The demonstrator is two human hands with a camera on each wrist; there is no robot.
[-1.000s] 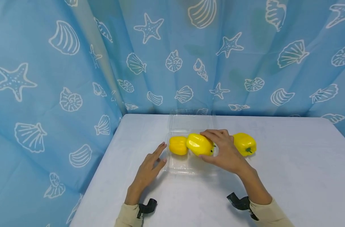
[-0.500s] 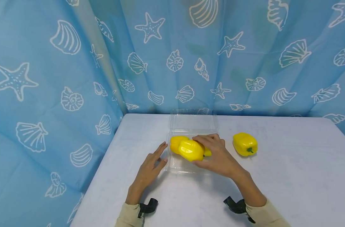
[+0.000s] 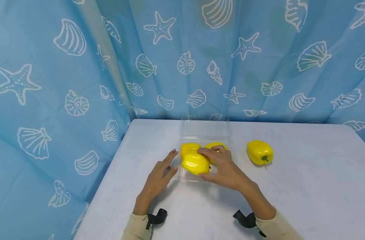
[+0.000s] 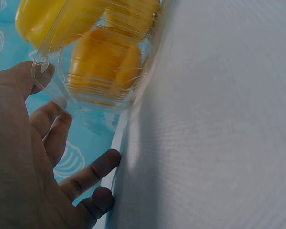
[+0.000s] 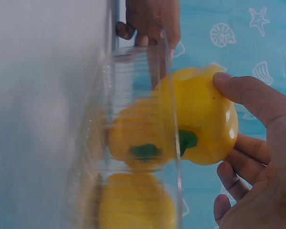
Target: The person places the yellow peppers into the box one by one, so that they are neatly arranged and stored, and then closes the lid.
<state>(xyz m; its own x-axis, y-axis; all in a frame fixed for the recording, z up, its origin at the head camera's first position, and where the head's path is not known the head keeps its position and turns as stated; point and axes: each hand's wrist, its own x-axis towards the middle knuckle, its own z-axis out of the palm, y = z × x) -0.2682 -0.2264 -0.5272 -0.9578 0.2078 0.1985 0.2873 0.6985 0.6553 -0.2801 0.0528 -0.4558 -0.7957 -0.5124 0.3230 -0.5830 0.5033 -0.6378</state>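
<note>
A yellow bell pepper (image 3: 195, 163) is gripped between the thumb and fingers of my right hand (image 3: 227, 170), over the front left of a clear plastic clamshell container (image 3: 188, 177). In the right wrist view the held pepper (image 5: 200, 114) shows its green stem, partly above the container's rim. Two other yellow bell peppers lie inside: one at the left (image 3: 189, 147), one at the right (image 3: 215, 145), partly hidden by my right hand. My left hand (image 3: 156, 179), fingers extended, touches the container's left edge; the left wrist view shows its thumb (image 4: 45, 76) at the rim.
Another yellow bell pepper (image 3: 259, 152) lies on the white-covered table (image 3: 305, 180), right of the container. The container's raised lid (image 3: 204, 129) leans back toward the blue shell-patterned curtain (image 3: 176, 80). Black wrist mounts (image 3: 246, 219) sit on both forearms.
My right hand has carried the held pepper left and toward the front of the container, uncovering more of the pepper inside at the right. My left hand has stayed at the left edge.
</note>
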